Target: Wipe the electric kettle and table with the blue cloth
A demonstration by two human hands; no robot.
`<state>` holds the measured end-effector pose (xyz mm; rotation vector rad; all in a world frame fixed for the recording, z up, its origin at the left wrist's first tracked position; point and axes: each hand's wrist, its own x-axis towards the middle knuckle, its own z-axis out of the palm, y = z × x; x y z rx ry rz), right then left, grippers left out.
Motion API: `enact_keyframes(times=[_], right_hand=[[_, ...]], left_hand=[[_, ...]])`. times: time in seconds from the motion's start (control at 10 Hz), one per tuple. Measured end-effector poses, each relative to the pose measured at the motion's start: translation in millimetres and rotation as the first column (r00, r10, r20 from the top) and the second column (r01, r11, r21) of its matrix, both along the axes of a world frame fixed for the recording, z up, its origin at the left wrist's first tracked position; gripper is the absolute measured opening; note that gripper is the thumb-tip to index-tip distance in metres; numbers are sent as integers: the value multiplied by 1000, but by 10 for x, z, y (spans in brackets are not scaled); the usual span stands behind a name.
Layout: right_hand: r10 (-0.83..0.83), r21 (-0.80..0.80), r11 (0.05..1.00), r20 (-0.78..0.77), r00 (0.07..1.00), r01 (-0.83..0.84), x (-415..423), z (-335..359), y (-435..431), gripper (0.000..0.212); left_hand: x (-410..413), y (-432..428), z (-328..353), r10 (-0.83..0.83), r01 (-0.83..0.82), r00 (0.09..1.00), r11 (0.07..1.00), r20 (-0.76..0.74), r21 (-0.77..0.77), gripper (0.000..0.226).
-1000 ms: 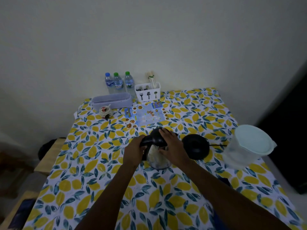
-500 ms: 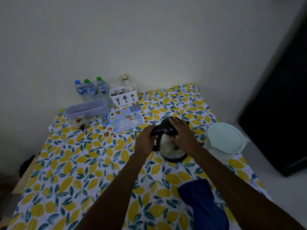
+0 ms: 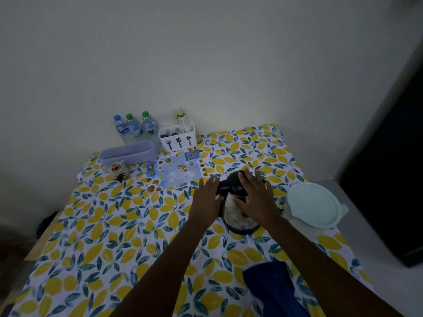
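Note:
The electric kettle (image 3: 238, 216), steel with a black lid and handle, stands upright right of the middle of the table (image 3: 114, 248), which has a lemon-print cover. My left hand (image 3: 206, 200) lies against the handle side with its fingers straight and spread. My right hand (image 3: 256, 197) rests over the lid and right side, fingers spread and thumb on the steel body. Neither hand is closed around the kettle. The blue cloth (image 3: 272, 291) lies crumpled on the table's near edge, partly under my right forearm.
A clear jug with a pale green lid (image 3: 313, 204) stands just right of the kettle. At the back wall are three water bottles (image 3: 135, 126), a white cutlery holder (image 3: 178, 138), a lavender box (image 3: 129, 153), a small ceramic pot (image 3: 119, 171) and a printed leaflet (image 3: 176, 170).
The kettle moved right, onto the spot where its black base stood. Both hands went from gripping it to fingers spread. The view swung, bringing the blue cloth in.

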<state>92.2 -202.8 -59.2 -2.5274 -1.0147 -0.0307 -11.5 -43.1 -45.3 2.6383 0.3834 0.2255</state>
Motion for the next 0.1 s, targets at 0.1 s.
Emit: enact_keyframes(times=[0.1], right_hand=[[40, 2, 999, 81, 996, -40, -19, 163, 106, 74]], left_hand=[[-16, 68, 154, 26, -26, 1000, 994, 2, 107, 59]])
